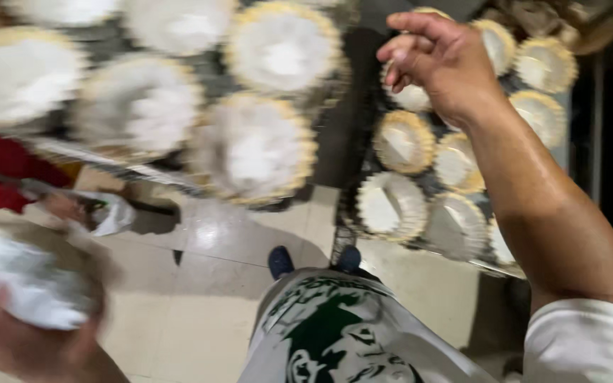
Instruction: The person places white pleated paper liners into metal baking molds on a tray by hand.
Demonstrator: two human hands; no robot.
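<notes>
My right hand (440,60) reaches out over a wire rack (352,213) of small fluted pastry shells (391,206) with white filling. Its fingers are curled together above one shell (409,96); whether they pinch anything I cannot tell. My left hand (30,340), blurred at the lower left, holds a round dish of white filling (19,280) from below. Larger white-topped pies (253,145) lie on a second rack at the upper left.
Below is a pale tiled floor (200,284), with my dark shoes (282,261) at the racks' edge. A red object (1,174) and a white plastic bag (111,213) sit at the left. A dark gap (345,135) separates the two racks.
</notes>
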